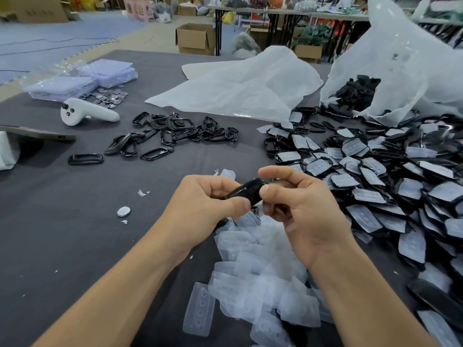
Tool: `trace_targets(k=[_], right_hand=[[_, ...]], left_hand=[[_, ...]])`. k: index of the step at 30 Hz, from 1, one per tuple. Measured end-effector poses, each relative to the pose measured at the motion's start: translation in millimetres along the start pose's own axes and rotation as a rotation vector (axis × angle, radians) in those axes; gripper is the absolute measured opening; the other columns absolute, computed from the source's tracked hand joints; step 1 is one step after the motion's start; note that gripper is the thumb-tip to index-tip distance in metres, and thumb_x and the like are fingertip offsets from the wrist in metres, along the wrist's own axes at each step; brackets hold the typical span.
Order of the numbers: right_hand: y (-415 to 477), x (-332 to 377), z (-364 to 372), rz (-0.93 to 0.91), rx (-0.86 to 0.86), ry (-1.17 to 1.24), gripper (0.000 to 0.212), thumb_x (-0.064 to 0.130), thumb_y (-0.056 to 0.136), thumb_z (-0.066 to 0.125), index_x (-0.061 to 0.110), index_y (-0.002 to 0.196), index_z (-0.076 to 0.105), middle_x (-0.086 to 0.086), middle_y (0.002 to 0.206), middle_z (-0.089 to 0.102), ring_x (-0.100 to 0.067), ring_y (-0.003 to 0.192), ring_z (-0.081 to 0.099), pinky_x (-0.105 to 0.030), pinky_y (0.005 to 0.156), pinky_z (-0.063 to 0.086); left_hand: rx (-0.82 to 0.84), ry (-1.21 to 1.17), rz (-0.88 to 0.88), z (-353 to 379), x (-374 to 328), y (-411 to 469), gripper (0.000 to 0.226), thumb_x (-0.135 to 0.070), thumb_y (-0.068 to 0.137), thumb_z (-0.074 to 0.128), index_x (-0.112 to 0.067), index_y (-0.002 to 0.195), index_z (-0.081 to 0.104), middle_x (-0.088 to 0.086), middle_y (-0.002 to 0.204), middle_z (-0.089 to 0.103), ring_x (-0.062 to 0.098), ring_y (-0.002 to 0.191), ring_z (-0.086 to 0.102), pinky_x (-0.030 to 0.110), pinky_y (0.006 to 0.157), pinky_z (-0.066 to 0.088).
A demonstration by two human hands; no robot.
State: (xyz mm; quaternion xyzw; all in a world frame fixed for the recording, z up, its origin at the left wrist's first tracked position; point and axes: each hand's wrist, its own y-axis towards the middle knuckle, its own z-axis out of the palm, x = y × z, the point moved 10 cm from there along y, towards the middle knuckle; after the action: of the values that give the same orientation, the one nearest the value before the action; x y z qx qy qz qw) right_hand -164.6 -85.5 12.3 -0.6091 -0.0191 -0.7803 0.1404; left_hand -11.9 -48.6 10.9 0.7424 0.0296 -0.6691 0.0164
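Both hands meet just above the pile of clear button pads (255,266), and between them is a black key-fob shell (246,190), held clear of the grey table cloth (75,221). The left hand (200,204) has its fingers and thumb curled round the shell's lower end. The right hand (300,211) pinches the upper end, thumb on the near face and forefinger arched over the top.

From where I stand the shell looks like thin, glossy moulded plastic: light, stiff enough to keep its shape, and probably slick under a dry thumb. I'd say the edges and the two ends are the places to hold it, as both hands do now. A hard squeeze across the middle might flex or crack it. The soft pads below look floppy and clingy by comparison.

To the right of the pad pile spreads a heap of black shells with pale film (375,176). Beyond the pile and to the left lie loose black frames (175,132), and farther left a white handheld controller (87,112).
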Motion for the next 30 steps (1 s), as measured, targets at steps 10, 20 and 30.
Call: trace_targets(k=[10,20,30], right_hand=[[-4,-7,14,0.018,0.023,-0.027,0.009,0.011,0.091,0.073,0.01,0.083,0.077,-0.015,0.071,0.072,-0.018,0.054,0.062,-0.022,0.049,0.052],[-6,13,5,-0.207,-0.028,-0.399,0.031,-0.005,0.084,0.068,0.024,0.091,0.076,-0.003,0.058,0.07,-0.015,0.049,0.059,-0.025,0.049,0.048],[-20,36,2,-0.423,-0.232,-0.911,0.01,0.028,0.09,0.072,0.029,0.081,0.073,0.016,0.063,0.069,-0.005,0.062,0.066,-0.025,0.061,0.054]], left_hand=[[-0.419,0.534,0.438,-23,-44,-23,0.029,-0.006,0.073,0.091,-0.032,0.084,0.084,-0.029,0.089,0.073,-0.003,0.091,0.071,0.015,0.086,0.053],[-0.159,0.189,0.125,-10,-18,-5,0.027,-0.021,0.085,0.081,-0.047,0.091,0.081,-0.009,0.081,0.08,0.009,0.08,0.077,0.028,0.072,0.062],[-0.41,0.625,0.279,-26,-39,-17,0.017,-0.022,0.087,0.077,-0.037,0.079,0.073,-0.035,0.073,0.068,-0.008,0.067,0.064,0.005,0.061,0.042]])
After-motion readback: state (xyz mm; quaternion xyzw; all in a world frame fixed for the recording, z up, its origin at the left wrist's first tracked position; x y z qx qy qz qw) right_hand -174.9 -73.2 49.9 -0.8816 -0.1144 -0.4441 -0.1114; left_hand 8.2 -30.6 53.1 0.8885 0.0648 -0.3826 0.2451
